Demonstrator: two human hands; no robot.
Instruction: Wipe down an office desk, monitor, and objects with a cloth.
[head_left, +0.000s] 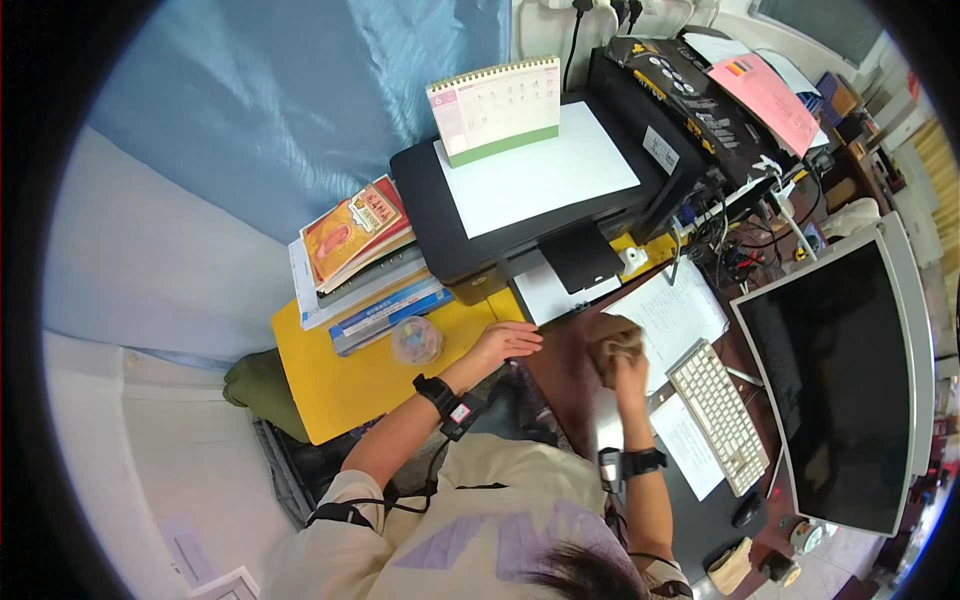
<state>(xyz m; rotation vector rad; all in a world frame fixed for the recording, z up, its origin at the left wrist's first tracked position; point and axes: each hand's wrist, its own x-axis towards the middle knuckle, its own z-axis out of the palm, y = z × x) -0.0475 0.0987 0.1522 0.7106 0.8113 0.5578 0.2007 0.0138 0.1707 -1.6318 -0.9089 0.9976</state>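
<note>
My right hand (632, 377) grips a crumpled brown cloth (611, 341) over the dark reddish-brown desk (564, 367). Papers with writing (667, 309) lie just beyond the cloth, and a white keyboard (718, 412) is to its right. My left hand (508, 341) holds nothing; its fingers are extended by the corner of the yellow table (360, 405), near the front of a black printer (487, 281). A round clear container (417, 340) with colourful contents stands left of that hand.
A desk calendar (499, 112) and white paper (547, 169) rest on the printer. Books and folders (352, 240) are stacked beside it. A large monitor (832, 390) stands at the right, with a mouse (747, 510) below it. Tangled cables (724, 236) run behind the desk.
</note>
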